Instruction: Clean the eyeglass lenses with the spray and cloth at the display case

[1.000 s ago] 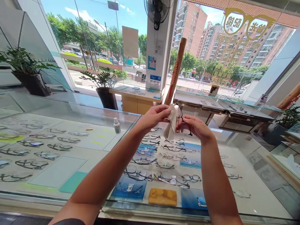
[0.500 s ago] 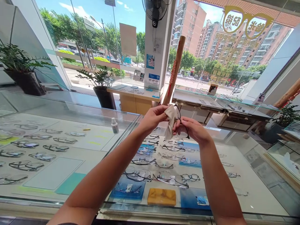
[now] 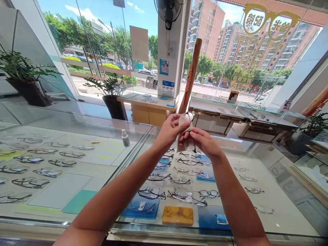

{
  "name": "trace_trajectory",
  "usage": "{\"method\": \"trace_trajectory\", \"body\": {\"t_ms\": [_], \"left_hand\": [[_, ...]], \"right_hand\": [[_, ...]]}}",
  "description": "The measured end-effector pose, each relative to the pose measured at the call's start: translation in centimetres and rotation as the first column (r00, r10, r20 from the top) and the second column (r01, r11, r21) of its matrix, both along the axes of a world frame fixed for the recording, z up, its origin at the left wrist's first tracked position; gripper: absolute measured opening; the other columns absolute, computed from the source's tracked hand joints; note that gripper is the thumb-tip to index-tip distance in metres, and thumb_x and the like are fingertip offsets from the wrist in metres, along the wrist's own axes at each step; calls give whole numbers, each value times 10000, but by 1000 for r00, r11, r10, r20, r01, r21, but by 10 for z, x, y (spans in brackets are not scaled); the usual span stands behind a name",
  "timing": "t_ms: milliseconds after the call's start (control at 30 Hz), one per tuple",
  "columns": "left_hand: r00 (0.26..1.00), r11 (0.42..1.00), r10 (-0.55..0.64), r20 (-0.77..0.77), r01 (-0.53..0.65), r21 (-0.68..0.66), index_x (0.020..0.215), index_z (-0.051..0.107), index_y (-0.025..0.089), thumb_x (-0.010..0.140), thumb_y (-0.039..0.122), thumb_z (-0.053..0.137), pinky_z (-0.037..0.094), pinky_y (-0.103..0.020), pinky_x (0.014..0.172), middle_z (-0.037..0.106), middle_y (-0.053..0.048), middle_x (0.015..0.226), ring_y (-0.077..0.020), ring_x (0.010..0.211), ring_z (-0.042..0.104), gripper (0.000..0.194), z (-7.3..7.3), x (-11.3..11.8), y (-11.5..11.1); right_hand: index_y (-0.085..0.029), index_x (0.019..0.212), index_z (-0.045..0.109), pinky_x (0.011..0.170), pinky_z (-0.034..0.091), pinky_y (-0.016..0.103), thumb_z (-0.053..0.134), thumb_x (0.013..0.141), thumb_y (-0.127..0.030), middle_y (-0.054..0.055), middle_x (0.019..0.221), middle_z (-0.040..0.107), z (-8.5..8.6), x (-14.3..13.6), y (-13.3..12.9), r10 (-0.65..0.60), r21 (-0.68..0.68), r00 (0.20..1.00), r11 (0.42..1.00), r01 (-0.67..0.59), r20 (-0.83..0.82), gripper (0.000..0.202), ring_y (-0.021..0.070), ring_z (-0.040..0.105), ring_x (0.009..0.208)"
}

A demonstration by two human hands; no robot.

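My left hand [image 3: 172, 130] is closed on a pale cleaning cloth [image 3: 181, 145], its thumb pressing the cloth against a lens. Dark-framed eyeglasses [image 3: 194, 147] are pinched in my right hand [image 3: 205, 141], just right of the cloth. Both hands meet above the glass display case, fingers nearly touching. The cloth and fingers hide much of the frame. Below them, rows of eyeglasses [image 3: 183, 193] lie inside the case.
A small white bottle [image 3: 125, 138] stands on the left glass counter [image 3: 102, 119]. An orange-yellow box [image 3: 177, 215] sits near the case's front. Beyond are a wooden post [image 3: 191, 77], a potted plant [image 3: 112, 106] and a low cabinet [image 3: 148, 114].
My right hand has shifted left with the eyeglasses, closer to my left hand. The cloth now wraps over the lens, with my left thumb pressed on it.
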State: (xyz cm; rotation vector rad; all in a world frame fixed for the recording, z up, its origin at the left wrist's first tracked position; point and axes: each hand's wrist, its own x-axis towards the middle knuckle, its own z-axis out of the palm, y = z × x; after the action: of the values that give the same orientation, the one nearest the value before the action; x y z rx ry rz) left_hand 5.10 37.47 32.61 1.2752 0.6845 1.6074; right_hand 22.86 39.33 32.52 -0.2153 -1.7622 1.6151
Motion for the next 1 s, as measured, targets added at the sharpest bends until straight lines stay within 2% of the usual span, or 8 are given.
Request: {"method": "trace_trajectory", "body": {"t_ms": [67,167,400,633,733,867,1000], "left_hand": [[999,999,-43,-25,44,11,1148,604,194,756,527,962,408,-233,441,709,14,771,-83,457,534,626,1,2,-3],[992,992,-121,-47,122,27,1069,646,185,795,524,938,413,-230,424,652,27,676,-95,469,524,524,3,2,-5],[967,968,-251,-35,251,10,971,643,184,785,478,958,422,-228,459,607,26,688,-86,533,496,469,9,1,-10],[951,951,-309,-36,309,17,1080,588,207,810,467,944,422,-217,448,603,50,679,-90,518,502,517,12,1,-14],[938,939,-344,-38,344,14,978,575,199,835,470,920,435,-221,444,602,40,668,-91,515,496,462,12,0,-14],[935,935,-353,-30,353,5,906,570,188,828,450,924,450,-224,436,609,31,658,-90,512,504,447,12,-2,-15],[961,960,-273,-49,275,47,968,594,188,803,443,945,468,-230,428,659,27,656,-93,480,523,464,13,-1,-16]], "right_hand": [[-207,944,747,917,633,397,772,974,-553,73,1008,763,1,-1,-1,-10,-8,1000,1000,10,-12,349,230,739,938],[-209,937,738,885,637,399,778,966,-559,72,995,765,2,0,-2,-15,-22,999,1000,14,-31,354,236,739,923],[-216,937,733,918,631,424,771,971,-558,71,999,753,0,3,1,-27,-8,998,1000,27,-51,346,248,740,931],[-215,922,736,896,637,423,780,949,-594,73,978,750,0,1,1,-36,-8,999,999,36,-28,382,248,730,912],[-214,906,746,904,634,419,791,942,-587,72,960,742,0,-1,0,-35,-7,999,999,35,-36,378,243,726,895],[-219,898,760,898,636,435,804,931,-590,70,946,743,0,-3,-1,-28,-20,999,999,28,-38,375,242,727,840],[-217,884,753,898,639,445,790,938,-603,83,943,749,-1,-2,0,-44,-8,999,999,43,-21,392,257,735,866]]}}
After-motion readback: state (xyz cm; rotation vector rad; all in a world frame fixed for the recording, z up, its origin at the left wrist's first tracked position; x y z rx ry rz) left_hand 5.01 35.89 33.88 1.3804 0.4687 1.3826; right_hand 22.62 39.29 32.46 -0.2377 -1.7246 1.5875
